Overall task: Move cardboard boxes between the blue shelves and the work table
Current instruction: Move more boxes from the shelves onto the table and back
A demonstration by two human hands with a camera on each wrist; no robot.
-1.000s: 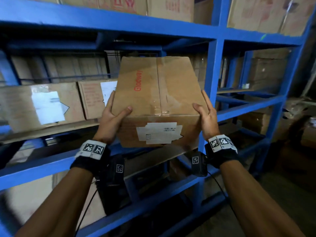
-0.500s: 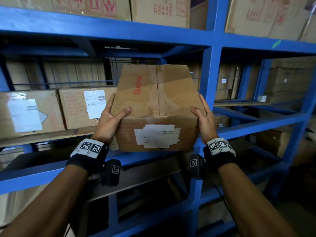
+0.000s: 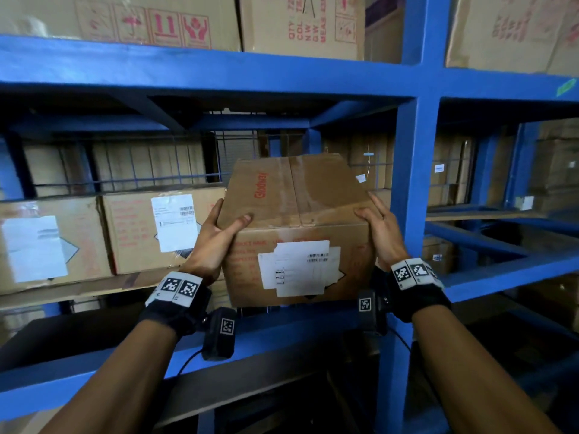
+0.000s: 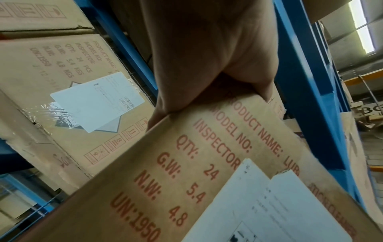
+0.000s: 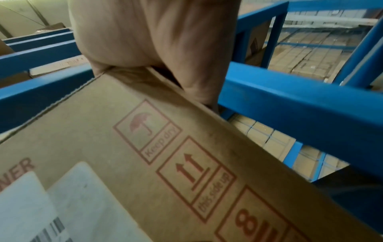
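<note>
The blue shelves (image 3: 413,189) fill your view: a steel rack whose horizontal beams and one thick upright frame the bay in front of you. The top level carries large cartons (image 3: 150,20) printed with red handling symbols. On the middle level, left of your hands, two stored boxes (image 3: 150,233) stand side by side, each bearing a white shipping label.

You hold the Glodway cardboard box (image 3: 297,195) in the mouth of that middle bay, between the nearer stored box and the upright. Its top flaps are taped shut and its lower front edge lies at the level of the front beam; whether it rests on the shelf cannot be told. Its front face carries overlapping white labels (image 3: 297,267) and red print, which the left wrist view reads as QTY 24 and UN:1950.

Your left hand (image 3: 213,242) clasps the box's upper left corner, thumb laid over the top and fingers flat along the side. Your right hand (image 3: 380,233) mirrors it at the upper right corner, thumb on top, fingers extended along the right face. Each wrist wears a black band with square coded markers (image 3: 178,288).
</note>
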